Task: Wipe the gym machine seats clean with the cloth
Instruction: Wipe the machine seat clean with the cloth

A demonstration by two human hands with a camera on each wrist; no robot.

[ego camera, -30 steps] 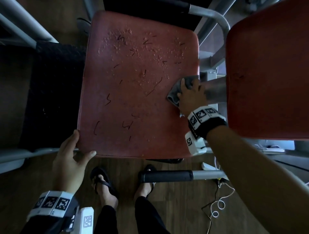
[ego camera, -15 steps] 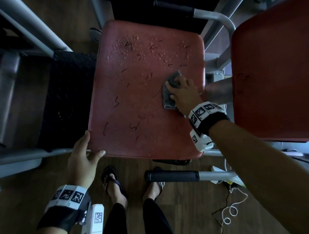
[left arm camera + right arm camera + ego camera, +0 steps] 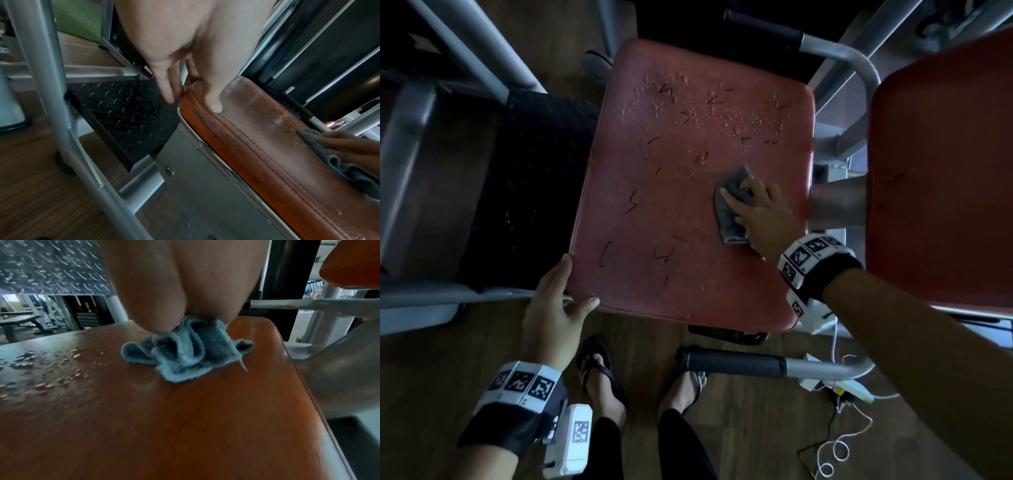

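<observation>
The wipe looks to be in its early-to-middle stretch: the right hand point(image 3: 763, 214) presses a crumpled grey-blue cloth point(image 3: 729, 212) flat against the red seat point(image 3: 671, 205), on the seat's right half about midway between its far and near edges, fingers spread over the bunched fabric rather than curled round it. Around and behind the cloth the vinyl reads smooth and dry in the right wrist view, which suggests that strip is done. The far end of the seat is not: a wide scatter of water droplets point(image 3: 705, 109) sits there, most thickly toward the far left, so that band has yet to be wiped. The dark squiggles point(image 3: 633, 202) scattered across the middle and near-left of the pad may be cracks in the vinyl or stray marks; I cannot tell which, and they have not come off. The left hand point(image 3: 554, 308) steadies the seat at its near-left corner, thumb laid on top by the stitched seam and straight fingers against the side edge. A second red pad point(image 3: 941, 171) stands just to the right, with no droplets that I can make out; by my judgement it is still to be done. The seat itself is worn, padded vinyl with rounded corners and a piped seam.
</observation>
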